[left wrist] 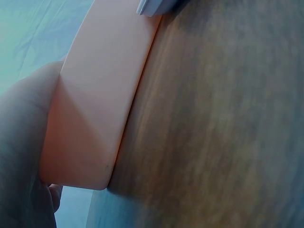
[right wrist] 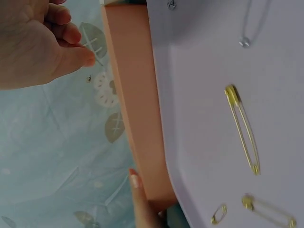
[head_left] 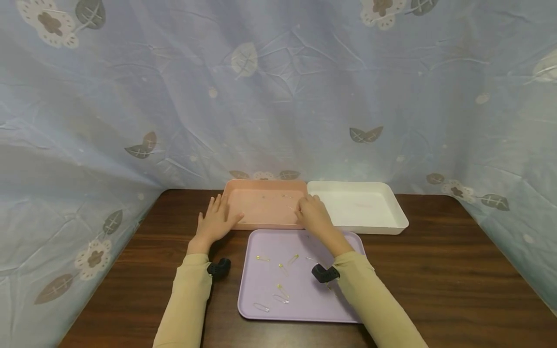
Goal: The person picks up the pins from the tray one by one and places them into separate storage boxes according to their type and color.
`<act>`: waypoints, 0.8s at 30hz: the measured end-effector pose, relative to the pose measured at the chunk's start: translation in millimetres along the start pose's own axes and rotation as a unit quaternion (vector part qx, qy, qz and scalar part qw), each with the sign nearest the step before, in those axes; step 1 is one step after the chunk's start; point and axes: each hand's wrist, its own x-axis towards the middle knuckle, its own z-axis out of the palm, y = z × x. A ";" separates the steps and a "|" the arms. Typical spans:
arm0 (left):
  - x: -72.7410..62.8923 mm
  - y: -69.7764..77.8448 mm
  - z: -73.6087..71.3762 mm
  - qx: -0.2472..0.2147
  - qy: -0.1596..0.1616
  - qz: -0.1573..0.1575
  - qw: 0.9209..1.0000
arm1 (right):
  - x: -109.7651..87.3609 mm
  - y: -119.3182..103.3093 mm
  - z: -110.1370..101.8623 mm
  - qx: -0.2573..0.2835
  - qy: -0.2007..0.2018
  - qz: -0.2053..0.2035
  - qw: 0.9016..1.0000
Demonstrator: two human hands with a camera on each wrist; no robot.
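Observation:
My left hand [head_left: 214, 223] rests at the left front corner of the pink tray [head_left: 261, 225], fingers stretched along its left side and thumb over the front rim. In the left wrist view that hand lies against the tray's wall [left wrist: 102, 90]. My right hand [head_left: 314, 212] is above the right end of the pink tray, fingers curled. By its fingertips a small safety pin [right wrist: 89, 79] shows in the right wrist view, its wire too thin to make out. Gold safety pins [right wrist: 244, 130] and silver ones [head_left: 261, 307] lie spread on the lilac tray [head_left: 304, 314].
A white tray [head_left: 361, 227] adjoins the pink one on the right. Several tiny pins [head_left: 283, 195] lie in the back of the pink tray. The lilac tray sits in front, on a dark wooden table [head_left: 435, 270]. A patterned curtain [head_left: 283, 96] hangs behind.

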 end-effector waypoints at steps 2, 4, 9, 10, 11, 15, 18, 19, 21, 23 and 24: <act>0.2 0.1 0.8 -0.001 -0.001 0.001 1.000 | 4.6 2.2 3.2 -0.010 0.003 -0.007 1.000; -0.2 0.4 1.2 -0.001 -0.004 0.001 1.000 | 9.7 4.0 5.5 -0.019 -0.001 -0.010 1.000; -0.7 0.8 -1.0 -0.002 -0.005 0.002 1.000 | 24.8 6.8 10.3 -0.041 -0.011 -0.012 0.999; -0.6 0.6 -1.4 -0.003 -0.005 0.002 1.000 | 27.7 7.1 11.4 -0.045 -0.011 -0.013 0.999; -0.1 0.3 -1.6 -0.002 -0.006 0.003 1.000 | 30.4 7.2 12.5 -0.049 -0.009 -0.016 0.999; 1.0 -0.2 -2.2 -0.002 -0.009 0.004 1.000 | 40.7 6.3 16.7 -0.060 -0.003 -0.034 0.998; 0.6 0.1 -2.8 -0.006 -0.008 0.003 1.000 | 46.9 4.3 19.6 -0.064 0.000 -0.053 0.997; 0.4 0.0 -2.9 -0.005 -0.008 0.002 1.000 | 48.7 3.6 20.7 -0.068 0.001 -0.059 0.996; 0.5 -0.5 -2.3 -0.005 -0.008 0.001 1.000 | 51.8 2.2 22.1 -0.074 0.002 -0.068 0.995; 1.0 -1.5 -0.9 0.000 -0.009 0.001 1.000 | 54.2 1.7 23.6 -0.086 0.002 -0.074 0.994; 1.0 -1.9 -0.3 0.001 -0.009 0.001 1.000 | 55.2 1.5 24.3 -0.091 0.001 -0.076 0.993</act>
